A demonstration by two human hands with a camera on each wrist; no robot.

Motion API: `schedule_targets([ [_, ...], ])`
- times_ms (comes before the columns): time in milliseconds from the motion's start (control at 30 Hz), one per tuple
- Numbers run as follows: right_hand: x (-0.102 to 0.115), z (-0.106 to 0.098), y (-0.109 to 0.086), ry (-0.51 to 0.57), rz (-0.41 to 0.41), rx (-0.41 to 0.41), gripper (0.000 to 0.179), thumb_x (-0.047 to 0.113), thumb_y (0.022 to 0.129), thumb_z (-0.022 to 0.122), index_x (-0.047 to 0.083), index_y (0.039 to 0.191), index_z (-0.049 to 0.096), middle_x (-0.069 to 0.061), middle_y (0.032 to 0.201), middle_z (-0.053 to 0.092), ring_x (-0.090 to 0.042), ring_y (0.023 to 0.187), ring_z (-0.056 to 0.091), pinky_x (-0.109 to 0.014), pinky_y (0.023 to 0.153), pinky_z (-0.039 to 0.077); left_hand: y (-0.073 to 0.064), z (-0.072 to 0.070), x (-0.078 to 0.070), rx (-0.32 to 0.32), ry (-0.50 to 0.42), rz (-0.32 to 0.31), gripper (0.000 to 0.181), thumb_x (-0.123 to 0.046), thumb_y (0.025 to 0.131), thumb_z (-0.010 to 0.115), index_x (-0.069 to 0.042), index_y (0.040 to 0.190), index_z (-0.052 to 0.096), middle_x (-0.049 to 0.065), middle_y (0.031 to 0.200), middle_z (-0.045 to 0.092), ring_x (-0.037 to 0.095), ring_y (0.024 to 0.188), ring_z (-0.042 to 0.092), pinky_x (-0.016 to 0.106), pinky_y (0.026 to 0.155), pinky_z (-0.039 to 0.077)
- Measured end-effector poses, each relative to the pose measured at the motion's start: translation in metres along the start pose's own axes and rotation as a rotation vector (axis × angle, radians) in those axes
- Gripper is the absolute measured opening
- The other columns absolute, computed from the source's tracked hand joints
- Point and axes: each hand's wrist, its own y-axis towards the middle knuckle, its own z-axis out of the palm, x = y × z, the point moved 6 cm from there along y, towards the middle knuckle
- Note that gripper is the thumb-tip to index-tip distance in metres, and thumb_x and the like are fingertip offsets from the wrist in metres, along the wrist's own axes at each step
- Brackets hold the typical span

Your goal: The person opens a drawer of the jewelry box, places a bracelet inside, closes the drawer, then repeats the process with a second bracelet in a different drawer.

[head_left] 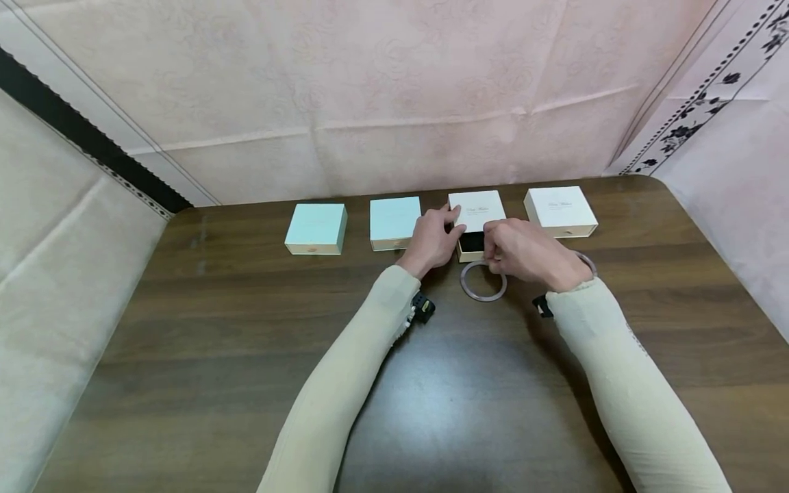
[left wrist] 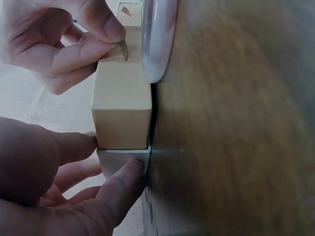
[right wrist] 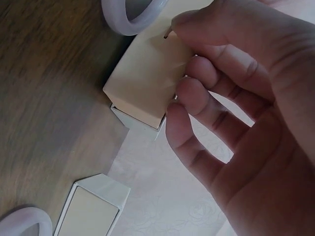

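Observation:
A white drawer box (head_left: 477, 207) stands third from the left, its cream drawer (left wrist: 123, 91) partly slid out and showing a dark inside. My left hand (head_left: 431, 238) grips the white sleeve (left wrist: 114, 161) of this box between thumb and fingers. With thumb and index finger, my right hand (head_left: 524, 252) pinches the small pull tab (left wrist: 124, 51) on the drawer's front. A pale purple bangle (head_left: 483, 298) lies on the table just before the drawer. Another bangle (right wrist: 30, 216) shows near the rightmost box, mostly hidden behind my right wrist in the head view.
Two pale mint boxes (head_left: 316, 226) (head_left: 394, 220) stand to the left, both shut. A white box (head_left: 561, 207) stands at the right end of the row. Under everything is a brown wooden table (head_left: 246, 383), with pale patterned cloth (head_left: 370, 82) beyond its far edge.

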Motion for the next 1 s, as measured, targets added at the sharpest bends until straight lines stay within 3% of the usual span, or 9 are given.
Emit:
schedule_targets([
  [700,0.0003,0.0003,-0.0028,0.01,-0.006,0.016,0.019,-0.001,0.078,0.075,0.016,0.072,0.067,0.005,0.082,0.061,-0.012,0.073,0.057,-0.031,0.069,0.049,0.0008,0.0018,0.0004,0.007,-0.03,-0.015,0.049,-0.026,0.107,0.055,-0.015,0.153,0.046,0.013,0.164,0.037,0.028,0.152,0.034,0.038,0.119,0.038],
  [1000,0.0007,-0.0002,-0.001,0.028,0.001,0.039,0.012,0.001,0.078,0.074,0.012,0.078,0.07,0.003,0.083,0.065,-0.013,0.075,0.06,-0.032,0.069,0.05,0.0001,-0.0006,0.0002,0.001,-0.027,-0.024,0.048,-0.025,0.107,0.055,-0.016,0.153,0.046,0.012,0.164,0.037,0.027,0.153,0.033,0.038,0.12,0.038],
])
